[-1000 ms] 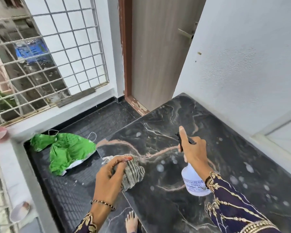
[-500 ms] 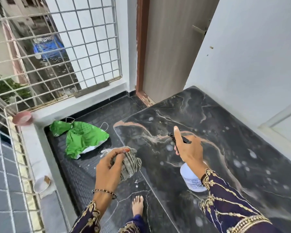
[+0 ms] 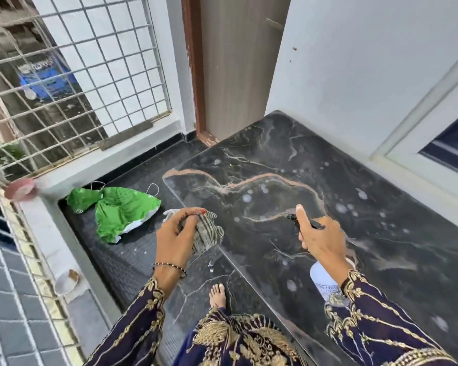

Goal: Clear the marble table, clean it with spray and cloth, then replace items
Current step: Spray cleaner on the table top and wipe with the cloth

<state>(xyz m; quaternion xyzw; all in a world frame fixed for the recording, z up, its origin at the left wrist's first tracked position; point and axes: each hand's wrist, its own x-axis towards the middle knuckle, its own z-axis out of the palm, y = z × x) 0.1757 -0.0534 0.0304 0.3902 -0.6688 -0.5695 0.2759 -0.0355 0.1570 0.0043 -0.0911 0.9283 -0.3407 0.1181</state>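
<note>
The black marble table (image 3: 315, 154) with pink veins fills the right half of the view, dotted with pale spray droplets. My right hand (image 3: 320, 241) grips a white spray bottle (image 3: 324, 282) above the table's near part, forefinger stretched over its black nozzle. My left hand (image 3: 175, 239) holds a crumpled grey striped cloth (image 3: 209, 235) just over the table's left edge. Nothing else stands on the marble.
A green bag (image 3: 117, 210) lies on the dark floor left of the table. Behind are a metal window grille (image 3: 72, 75), a brown door (image 3: 236, 64) and a white wall. A small pink bowl (image 3: 20, 190) sits on the ledge. My bare foot (image 3: 217, 294) is below.
The view has swung slightly right and down. Both hands keep their grip; the bottle hand sits a little farther right over the marble.
</note>
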